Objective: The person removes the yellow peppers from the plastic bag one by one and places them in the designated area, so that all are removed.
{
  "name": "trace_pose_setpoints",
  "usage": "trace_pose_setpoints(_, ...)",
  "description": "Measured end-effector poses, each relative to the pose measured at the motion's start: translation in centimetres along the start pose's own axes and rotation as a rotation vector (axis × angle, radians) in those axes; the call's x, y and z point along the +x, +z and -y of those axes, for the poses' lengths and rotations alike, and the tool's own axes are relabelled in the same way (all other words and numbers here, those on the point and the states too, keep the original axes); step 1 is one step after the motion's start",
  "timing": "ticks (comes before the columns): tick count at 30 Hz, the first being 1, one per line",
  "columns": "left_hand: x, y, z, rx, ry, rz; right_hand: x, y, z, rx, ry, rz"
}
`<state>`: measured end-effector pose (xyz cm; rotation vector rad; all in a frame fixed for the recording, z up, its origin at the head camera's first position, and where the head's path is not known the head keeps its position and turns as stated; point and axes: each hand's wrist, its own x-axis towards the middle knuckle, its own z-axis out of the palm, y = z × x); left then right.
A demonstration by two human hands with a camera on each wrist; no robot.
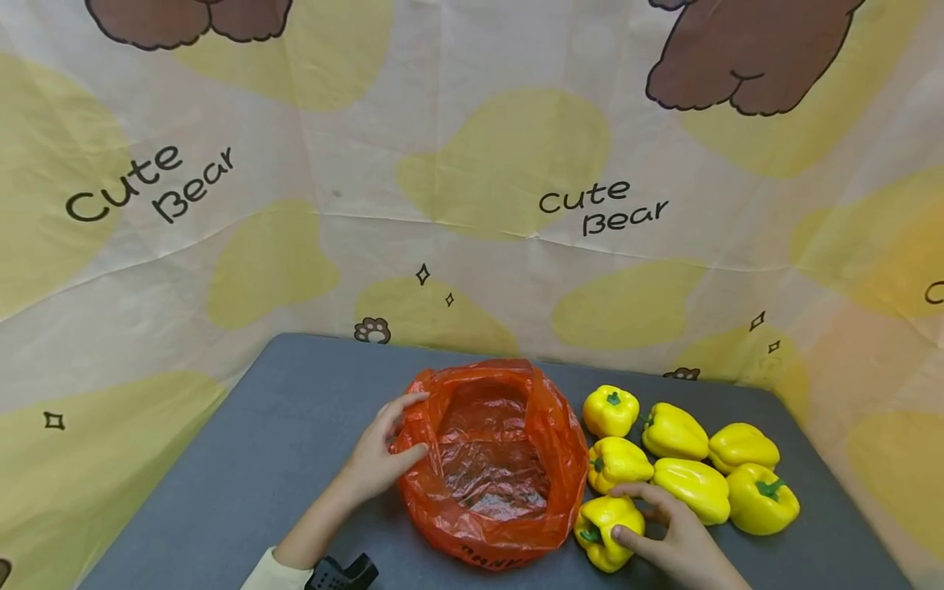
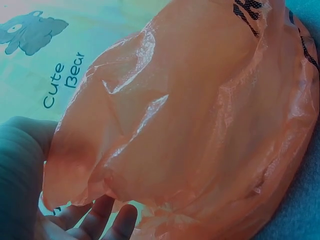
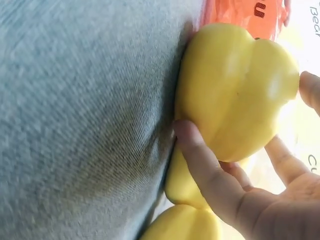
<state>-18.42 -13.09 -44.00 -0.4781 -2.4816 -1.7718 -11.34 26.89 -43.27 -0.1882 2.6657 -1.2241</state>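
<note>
A red plastic bag [image 1: 566, 492] stands on the table with its mouth spread wide; its inner folds show through the opening. My left hand [image 1: 378, 455] holds the bag's left rim, thumb on one side and fingers on the other. The left wrist view shows the thin film of the bag [image 2: 165, 135] in front of part of that hand [image 2: 95, 220]. Right of the bag, my right hand [image 1: 674, 533] has thumb and fingers around the nearest yellow bell pepper [image 1: 608, 524]. In the right wrist view, this pepper [image 3: 235, 95] still rests on the table.
Several other yellow bell peppers lie close together at the right, among them one at the back [image 1: 610, 411] and one at the far right [image 1: 763, 500]. The grey table [image 1: 243, 459] meets a printed cloth backdrop [image 1: 472, 188] behind.
</note>
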Motion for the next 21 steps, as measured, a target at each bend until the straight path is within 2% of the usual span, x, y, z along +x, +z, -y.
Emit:
trace_pose_setpoints(5,-0.1,-0.4,0.1,-0.017,-0.008,-0.003,-0.1,-0.5,-0.1,-0.016,-0.043,0.011)
trace_pose_setpoints(8,-0.3,-1.1,0.1,0.014,0.002,-0.018,-0.4,-1.3,0.2,-0.009,-0.022,0.026)
trace_pose_setpoints(11,-0.6,-2.3,-0.1,0.074,0.014,-0.051,-0.9,-2.8,0.9,-0.021,-0.02,0.002)
trace_pose_setpoints(14,-0.8,-4.0,-0.5,0.152,0.04,-0.094,-1.3,-4.6,1.8,-0.148,-0.139,-0.122)
trace_pose_setpoints(17,-0.7,-5.9,-1.1,0.248,0.081,-0.122,-1.4,-7.0,2.7,-0.3,-0.296,-0.29)
trace_pose_setpoints(21,-0.3,-8.4,-2.1,0.39,0.128,-0.145,-1.1,-10.6,3.3,-0.473,-0.425,-0.458)
